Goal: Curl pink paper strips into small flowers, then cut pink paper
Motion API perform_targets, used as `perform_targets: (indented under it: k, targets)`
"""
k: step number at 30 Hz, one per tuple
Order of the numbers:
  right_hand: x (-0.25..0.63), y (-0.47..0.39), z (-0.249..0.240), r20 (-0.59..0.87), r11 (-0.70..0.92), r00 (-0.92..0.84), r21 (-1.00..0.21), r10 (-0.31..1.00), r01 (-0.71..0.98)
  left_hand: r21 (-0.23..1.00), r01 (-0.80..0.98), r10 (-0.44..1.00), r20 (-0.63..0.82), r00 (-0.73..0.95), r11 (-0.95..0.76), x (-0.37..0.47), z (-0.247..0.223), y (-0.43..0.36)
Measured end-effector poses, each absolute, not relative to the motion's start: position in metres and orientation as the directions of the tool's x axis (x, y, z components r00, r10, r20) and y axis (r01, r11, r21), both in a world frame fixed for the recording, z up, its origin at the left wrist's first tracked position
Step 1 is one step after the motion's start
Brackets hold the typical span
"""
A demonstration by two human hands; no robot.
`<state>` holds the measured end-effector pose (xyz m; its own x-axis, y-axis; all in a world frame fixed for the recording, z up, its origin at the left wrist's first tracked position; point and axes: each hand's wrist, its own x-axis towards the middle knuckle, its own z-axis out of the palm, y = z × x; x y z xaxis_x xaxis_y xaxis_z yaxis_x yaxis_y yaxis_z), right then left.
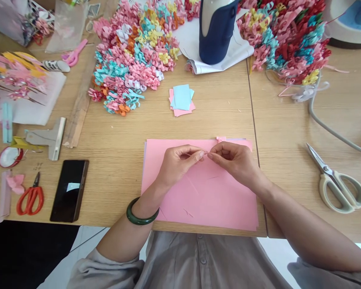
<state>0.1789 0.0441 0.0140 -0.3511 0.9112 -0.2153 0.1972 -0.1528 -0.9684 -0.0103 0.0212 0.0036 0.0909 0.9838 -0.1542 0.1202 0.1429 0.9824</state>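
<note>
A tiny pink paper piece sits pinched between the fingertips of both hands, held just above a large pink paper sheet that lies flat at the near edge of the bench. The left hand closes its grip on the piece from the left, thumb and forefinger pressed together; the right hand does the same from the right, so the two sets of fingertips meet in the middle. The piece is too small to make out its shape. A green bangle circles the left wrist.

Beyond the sheet, toward the far side, lies a small stack of blue and pink paper squares. Behind it, a heap of curled paper flowers in pink, teal, yellow and orange spreads across the bench, with a second heap, redder in tone, to the right. Between the heaps stands a dark blue iron on white paper.

To the right, well apart from the hands, lie cream-handled scissors beside a grey cable. To the left are a black phone, red-handled scissors, a metal clip and pink scissors.
</note>
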Motion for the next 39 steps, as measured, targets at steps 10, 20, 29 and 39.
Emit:
perform_targets:
  k: [10, 20, 29, 39]
  targets:
    - [0.176, 0.038, 0.011, -0.155, -0.077, -0.336, -0.969, 0.929, 0.233, 0.882, 0.432, 0.980, 0.200, 0.016, -0.187, -0.001, 0.005, 0.016]
    - [0.177, 0.040, 0.009, -0.132, -0.040, -0.320, -0.960, 0.938, 0.278, 0.970, 0.196, 0.988, -0.154, 0.024, 0.146, -0.005, 0.010, 0.018]
    - [0.174, 0.035, 0.012, -0.119, -0.004, -0.341, -0.947, 0.932, 0.320, 0.883, 0.462, 0.996, 0.089, -0.003, -0.078, 0.002, 0.007, 0.013]
    - [0.172, 0.034, 0.010, -0.070, 0.010, -0.295, -0.966, 0.953, 0.260, 0.980, -0.015, 0.976, -0.195, 0.099, 0.198, -0.003, 0.007, 0.019]
